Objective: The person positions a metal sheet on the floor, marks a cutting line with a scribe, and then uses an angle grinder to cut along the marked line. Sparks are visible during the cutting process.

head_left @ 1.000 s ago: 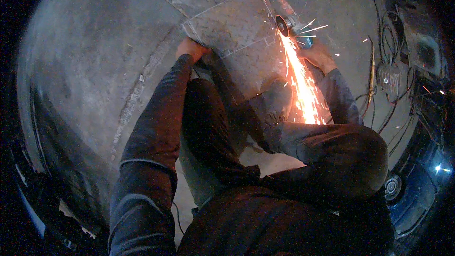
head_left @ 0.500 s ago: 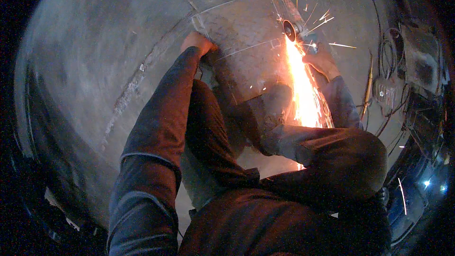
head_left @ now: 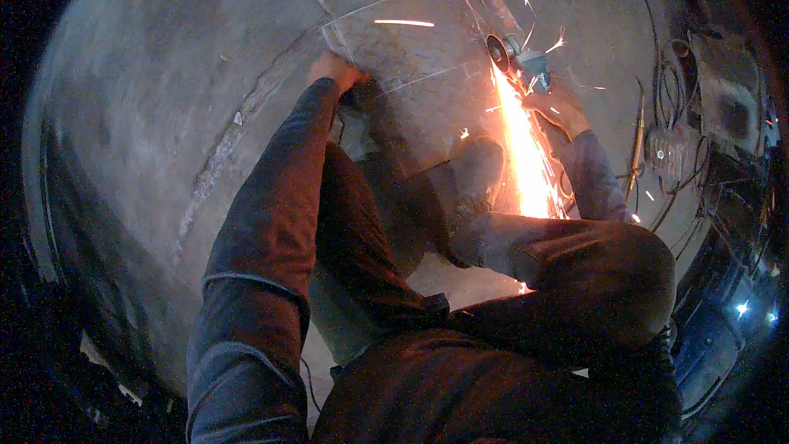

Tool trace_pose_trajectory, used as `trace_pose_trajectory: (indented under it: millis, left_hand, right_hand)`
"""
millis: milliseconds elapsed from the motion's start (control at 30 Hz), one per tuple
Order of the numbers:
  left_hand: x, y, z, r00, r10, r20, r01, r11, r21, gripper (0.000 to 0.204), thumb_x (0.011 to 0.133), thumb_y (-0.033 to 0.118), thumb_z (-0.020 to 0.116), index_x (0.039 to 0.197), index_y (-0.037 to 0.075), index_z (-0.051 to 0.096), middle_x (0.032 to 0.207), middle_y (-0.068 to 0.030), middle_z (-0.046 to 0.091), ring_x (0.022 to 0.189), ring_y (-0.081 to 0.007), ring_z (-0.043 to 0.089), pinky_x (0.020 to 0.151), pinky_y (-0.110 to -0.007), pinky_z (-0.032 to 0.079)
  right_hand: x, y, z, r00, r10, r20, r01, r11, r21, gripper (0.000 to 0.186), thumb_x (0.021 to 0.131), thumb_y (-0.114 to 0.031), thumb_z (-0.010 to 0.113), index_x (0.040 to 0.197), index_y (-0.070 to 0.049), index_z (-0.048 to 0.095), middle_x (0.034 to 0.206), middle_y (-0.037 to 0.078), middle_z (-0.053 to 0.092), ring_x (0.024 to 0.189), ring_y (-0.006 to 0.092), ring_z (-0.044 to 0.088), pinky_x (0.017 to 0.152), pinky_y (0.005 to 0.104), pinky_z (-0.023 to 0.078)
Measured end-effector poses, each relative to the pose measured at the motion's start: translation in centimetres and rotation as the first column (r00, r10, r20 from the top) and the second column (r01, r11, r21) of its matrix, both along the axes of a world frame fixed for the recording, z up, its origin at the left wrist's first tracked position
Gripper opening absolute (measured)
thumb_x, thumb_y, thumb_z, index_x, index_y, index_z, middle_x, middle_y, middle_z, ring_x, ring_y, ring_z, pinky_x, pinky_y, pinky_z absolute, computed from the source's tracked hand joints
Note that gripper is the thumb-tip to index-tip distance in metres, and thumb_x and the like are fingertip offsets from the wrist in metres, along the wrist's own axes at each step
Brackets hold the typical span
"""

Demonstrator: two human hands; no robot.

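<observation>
An angle grinder (head_left: pixel 532 64) with a round dark disc (head_left: pixel 497 52) is in my right hand (head_left: pixel 564 108), whose fingers are wrapped round its body and partly hidden by glare. The disc meets the right side of a flat metal plate (head_left: pixel 431 53) marked with pale lines. From the contact, a bright stream of sparks (head_left: pixel 526 152) pours down toward my bent leg. My left hand (head_left: pixel 335 71) is closed at the plate's left edge, beside a short pale strip (head_left: pixel 335 38). What its fingers grip is hidden in dark shadow.
My boot (head_left: pixel 478 166) rests just left of the sparks, below the plate. Over the floor at right lie looped cables (head_left: pixel 678 94), a yellowish rod (head_left: pixel 638 144) and a pale metal block (head_left: pixel 664 150). A blue object (head_left: pixel 713 341) stands at the lower right.
The grinder and its disc have shifted slightly left and tilted, with more of the body showing. Loose sparks fly in different places. My left hand has moved slightly up and left.
</observation>
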State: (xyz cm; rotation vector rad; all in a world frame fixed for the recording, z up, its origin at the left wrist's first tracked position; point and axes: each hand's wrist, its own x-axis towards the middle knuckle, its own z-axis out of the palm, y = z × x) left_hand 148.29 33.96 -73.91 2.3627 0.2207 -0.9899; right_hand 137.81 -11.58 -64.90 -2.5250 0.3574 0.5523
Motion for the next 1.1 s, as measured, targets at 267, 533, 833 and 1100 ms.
trace_pose_trajectory:
  millis: [267,533,833,1100]
  left_hand:
    - [-0.4,1.8,-1.5,0.989,-0.023,0.143,0.015,0.998,0.061,0.073,0.063,0.043,0.090,0.120,0.003,0.068,0.122,-0.0174,0.069,0.114,-0.0338,0.066,0.096,-0.043,0.053]
    - [-1.4,1.3,-0.6,0.998,-0.030,0.060,0.024,0.995,0.097,0.077,0.062,0.042,0.090,0.124,0.004,0.065,0.125,-0.0170,0.068,0.117,-0.0346,0.065,0.097,-0.044,0.053]
    - [-1.5,1.6,0.6,0.996,0.031,0.080,-0.036,0.998,0.056,0.078,0.061,0.041,0.092,0.124,0.004,0.065,0.125,-0.0168,0.068,0.116,-0.0332,0.065,0.098,-0.042,0.052]
    - [-1.5,1.7,0.0,0.995,0.021,0.096,-0.029,0.996,0.081,0.077,0.062,0.042,0.092,0.124,0.004,0.066,0.127,-0.0170,0.067,0.118,-0.0332,0.064,0.098,-0.042,0.052]
  right_hand:
    - [3.3,4.9,5.3,0.960,-0.064,-0.273,0.005,0.977,-0.215,0.087,0.060,-0.040,0.085,0.130,-0.003,0.052,0.121,0.023,0.066,0.110,0.0380,0.065,0.093,0.0434,0.049]
    - [2.1,5.0,4.4,0.980,-0.113,-0.162,0.063,0.957,-0.284,0.089,0.059,-0.040,0.087,0.132,-0.002,0.052,0.121,0.023,0.066,0.113,0.0386,0.063,0.095,0.0438,0.049]
    - [1.1,3.7,3.8,0.981,0.043,-0.189,-0.067,0.991,-0.119,0.088,0.062,-0.038,0.085,0.134,-0.001,0.050,0.120,0.024,0.066,0.109,0.0388,0.065,0.090,0.0456,0.051]
    - [1.7,3.9,3.2,0.994,-0.053,-0.099,0.047,0.996,-0.071,0.084,0.061,-0.033,0.080,0.133,-0.001,0.053,0.116,0.021,0.067,0.104,0.0357,0.066,0.088,0.0442,0.051]
